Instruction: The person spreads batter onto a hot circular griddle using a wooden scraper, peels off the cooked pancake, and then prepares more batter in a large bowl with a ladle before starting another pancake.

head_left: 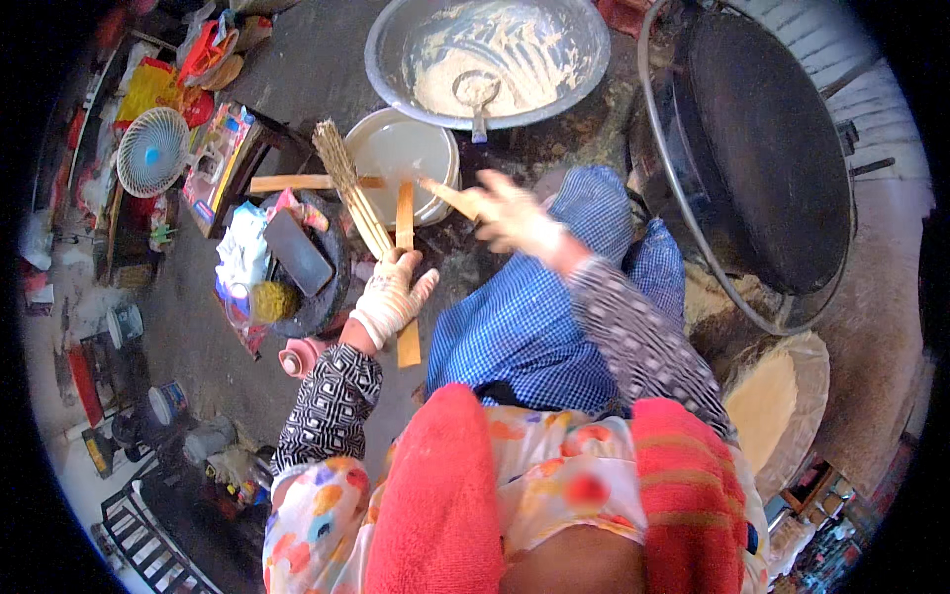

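My left hand (393, 297), in a pale glove, is closed round the lower end of a bundle of thin sticks (352, 185), its frayed tip pointing up beside a white bucket (453, 160) of cloudy liquid. A flat wooden strip (404, 215) runs from the bucket's rim down past my left fingers; another wooden strip (289, 183) lies across the rim's left side. My right hand (519, 219), gloved and blurred by motion, holds a pointed flat wooden piece (449, 197) near the bucket's right rim. Above, a metal basin (377, 59) contains pale batter and a ladle (479, 122).
A large round black griddle (768, 148) stands at the right, with a pale-filled sack or basket (764, 408) below it. At the left are a dark round stool (323, 230) bearing a phone (298, 252), a small fan (152, 152) and a box (215, 167). Blue checked cloth (527, 327) covers my lap.
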`<state>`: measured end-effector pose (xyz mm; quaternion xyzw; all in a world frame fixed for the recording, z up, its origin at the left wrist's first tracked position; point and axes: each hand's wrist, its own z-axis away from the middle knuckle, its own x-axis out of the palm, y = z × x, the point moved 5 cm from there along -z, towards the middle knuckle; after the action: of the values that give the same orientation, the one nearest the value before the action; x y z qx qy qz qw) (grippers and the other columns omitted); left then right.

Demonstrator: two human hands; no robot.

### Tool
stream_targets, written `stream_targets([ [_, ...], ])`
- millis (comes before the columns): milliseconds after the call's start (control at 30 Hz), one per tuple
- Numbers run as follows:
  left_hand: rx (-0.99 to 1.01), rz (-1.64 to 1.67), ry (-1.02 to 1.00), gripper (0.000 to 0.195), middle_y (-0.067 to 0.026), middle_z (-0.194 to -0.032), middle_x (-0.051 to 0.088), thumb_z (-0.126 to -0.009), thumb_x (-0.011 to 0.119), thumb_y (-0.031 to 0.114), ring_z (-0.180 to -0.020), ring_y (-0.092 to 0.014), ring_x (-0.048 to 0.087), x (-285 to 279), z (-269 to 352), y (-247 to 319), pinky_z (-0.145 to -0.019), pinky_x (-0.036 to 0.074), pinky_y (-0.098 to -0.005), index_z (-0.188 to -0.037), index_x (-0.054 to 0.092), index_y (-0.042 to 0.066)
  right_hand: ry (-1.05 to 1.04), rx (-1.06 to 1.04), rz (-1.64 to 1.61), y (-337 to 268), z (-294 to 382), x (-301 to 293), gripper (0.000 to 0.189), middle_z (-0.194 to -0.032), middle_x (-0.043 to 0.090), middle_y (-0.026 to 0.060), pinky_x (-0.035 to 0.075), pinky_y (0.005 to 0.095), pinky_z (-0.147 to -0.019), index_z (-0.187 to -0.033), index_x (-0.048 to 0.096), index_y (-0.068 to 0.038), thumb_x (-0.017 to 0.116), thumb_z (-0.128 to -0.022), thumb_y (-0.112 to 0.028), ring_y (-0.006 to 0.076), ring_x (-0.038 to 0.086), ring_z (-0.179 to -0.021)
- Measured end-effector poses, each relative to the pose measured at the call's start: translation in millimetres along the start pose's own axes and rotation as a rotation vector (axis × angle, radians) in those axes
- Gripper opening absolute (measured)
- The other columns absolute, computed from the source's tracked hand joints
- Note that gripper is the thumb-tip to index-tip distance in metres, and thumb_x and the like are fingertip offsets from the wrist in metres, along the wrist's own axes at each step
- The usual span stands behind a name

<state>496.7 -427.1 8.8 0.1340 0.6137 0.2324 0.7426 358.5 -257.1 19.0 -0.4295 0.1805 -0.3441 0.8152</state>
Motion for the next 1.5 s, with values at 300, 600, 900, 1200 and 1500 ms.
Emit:
stream_targets([
  [300,-0.471,0.750,-0.172,0.038,-0.0034,-0.062,0.055,-0.094,0.058,0.037,-0.057,-0.019,0.055,-26,-11,-38,-0.056,0.047,-0.0316,-0.088,0.064,0.000,-0.044,-0.141,-0.121,15,104,-64,0.023,-0.071,0.057,0.0016,0.040,0.0234,-0.050,-0.108,0.062,0.004,0.055,-0.095,-0.014,0.0080,0.052,-0.060],
  [600,-0.552,1.592,-0.715,0.053,-0.0078,-0.098,0.059,-0.096,0.050,0.049,-0.092,-0.019,0.059,31,-171,11,-0.074,0.050,-0.0328,-0.115,0.053,-0.001,-0.026,0.221,-0.429,66,213,-104,0.042,-0.072,0.064,0.0107,0.048,0.0288,-0.049,-0.118,0.056,0.002,0.068,-0.082,-0.015,0.0186,0.062,-0.057],
  [900,-0.498,1.958,-0.564,0.019,-0.0004,-0.061,0.047,-0.094,0.057,0.017,-0.044,-0.012,0.043,63,-278,0,-0.039,0.036,-0.0265,-0.079,0.051,0.007,0.698,-0.111,-0.582,25,-98,-114,0.012,-0.065,0.057,0.0024,0.042,0.0242,-0.043,-0.097,0.054,-0.009,0.057,-0.096,-0.020,0.0104,0.053,-0.049],
  [1200,-0.317,0.276,-0.043,0.055,-0.0024,-0.069,0.054,-0.095,0.055,0.022,-0.048,-0.012,0.049,-67,-323,-74,-0.039,0.042,-0.0282,-0.142,0.035,0.002,1.045,0.190,0.130,57,-180,-169,0.042,-0.074,0.066,0.0166,0.050,0.0428,-0.057,-0.102,0.045,-0.009,0.063,-0.088,-0.044,0.0344,0.066,-0.066],
  [1500,-0.863,0.269,-0.228,0.048,-0.0151,-0.089,0.063,-0.098,0.045,0.042,-0.069,-0.025,0.060,-12,-392,-96,-0.063,0.049,-0.0412,-0.124,0.055,0.003,0.988,0.209,0.178,71,-194,-180,0.024,-0.079,0.064,0.0066,0.049,0.0302,-0.063,-0.108,0.048,-0.011,0.060,-0.090,-0.020,0.0181,0.063,-0.069],
])
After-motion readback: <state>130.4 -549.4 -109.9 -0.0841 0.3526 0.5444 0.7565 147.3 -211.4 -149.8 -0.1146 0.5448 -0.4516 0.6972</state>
